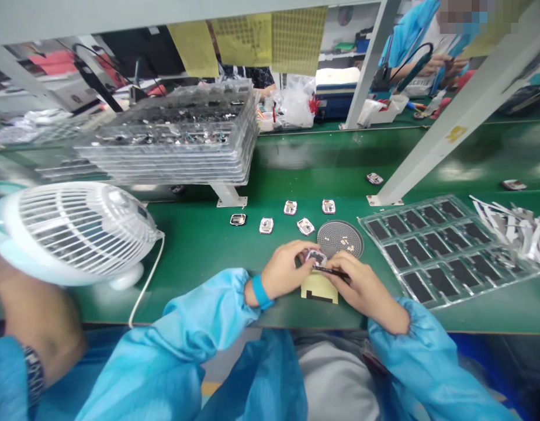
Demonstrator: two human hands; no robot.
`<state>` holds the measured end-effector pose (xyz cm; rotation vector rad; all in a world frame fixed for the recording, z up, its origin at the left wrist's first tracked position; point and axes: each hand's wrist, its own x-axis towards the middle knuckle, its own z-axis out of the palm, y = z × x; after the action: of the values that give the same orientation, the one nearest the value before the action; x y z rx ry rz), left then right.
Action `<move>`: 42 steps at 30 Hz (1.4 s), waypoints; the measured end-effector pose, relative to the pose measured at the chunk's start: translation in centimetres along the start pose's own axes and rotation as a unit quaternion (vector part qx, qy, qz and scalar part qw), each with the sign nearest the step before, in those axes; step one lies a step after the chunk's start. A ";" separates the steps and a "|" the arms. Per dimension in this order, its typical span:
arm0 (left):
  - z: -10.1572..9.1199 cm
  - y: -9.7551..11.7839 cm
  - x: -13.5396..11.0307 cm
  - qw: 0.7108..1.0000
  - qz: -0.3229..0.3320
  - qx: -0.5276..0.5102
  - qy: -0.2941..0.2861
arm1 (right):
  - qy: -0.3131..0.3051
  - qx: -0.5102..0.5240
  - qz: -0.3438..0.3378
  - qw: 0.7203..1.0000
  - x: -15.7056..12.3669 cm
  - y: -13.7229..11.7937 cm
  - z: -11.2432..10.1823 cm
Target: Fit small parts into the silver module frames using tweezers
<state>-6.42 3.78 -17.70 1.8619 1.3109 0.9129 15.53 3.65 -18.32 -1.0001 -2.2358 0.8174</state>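
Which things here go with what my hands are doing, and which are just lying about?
Held, or probably part of the work:
small casing, in your left hand
slim black tool, in your right hand
yellow sheet, near your hands
similar casings
round dish with small pieces

Probably just lying about:
fan
white strips
clear plastic bag

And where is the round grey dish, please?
The round grey dish lies right of centre in the head view, beyond the right hand, beside the clear tray.

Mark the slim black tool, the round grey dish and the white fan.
Slim black tool [329,271]: head view, its shaft.
Round grey dish [335,228]: head view, bare surface.
White fan [83,225]: head view, its grille.
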 end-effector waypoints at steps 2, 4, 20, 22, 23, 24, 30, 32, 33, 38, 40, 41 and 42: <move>-1.5 -0.8 3.0 0.999 0.011 0.033 0.013 | 0.060 0.002 0.015 0.998 0.2 0.9 -0.6; -3.4 -1.9 7.1 0.993 0.005 0.111 0.035 | 0.135 -0.033 0.042 0.989 0.7 2.0 -1.3; 0.2 -4.4 18.3 0.933 0.126 0.326 -0.085 | 0.177 0.094 0.203 0.959 -3.0 2.0 -2.3; 0.2 -4.2 18.2 0.931 0.144 0.327 -0.077 | 0.144 0.187 0.220 0.947 -2.9 1.7 -1.4; 0.3 -4.0 18.1 0.931 0.147 0.325 -0.075 | 0.126 0.218 0.211 0.944 -2.7 1.3 -0.8; 0.3 -3.9 18.0 0.932 0.149 0.322 -0.076 | 0.111 0.239 0.195 0.945 -2.6 0.8 -0.3; 1.2 -3.4 17.3 0.939 0.130 0.300 -0.104 | 0.088 0.257 0.169 0.947 -2.2 -1.4 3.2; 1.3 -3.3 17.0 0.946 0.124 0.289 -0.083 | 0.099 0.247 0.180 0.947 -2.3 -1.3 3.8; 1.3 -3.3 16.9 0.950 0.118 0.279 -0.072 | 0.099 0.243 0.180 0.948 -2.4 -1.2 3.9; -0.2 -2.2 14.5 0.990 0.066 0.122 -0.027 | 0.091 0.227 0.173 0.954 -2.6 -1.0 3.7; -1.2 -1.7 12.2 0.999 0.031 0.006 -0.022 | 0.091 0.226 0.168 0.955 -2.6 -1.1 3.5; -1.6 -1.5 10.6 0.997 0.006 -0.059 -0.041 | 0.090 0.224 0.166 0.956 -2.6 -1.2 3.5; -1.8 -1.4 9.0 0.989 -0.023 -0.124 -0.078 | 0.088 0.222 0.165 0.957 -2.6 -1.2 3.4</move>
<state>-6.39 12.97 -16.42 1.6666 1.0892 0.8472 14.11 -0.02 -20.36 -1.1783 -1.6512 1.2538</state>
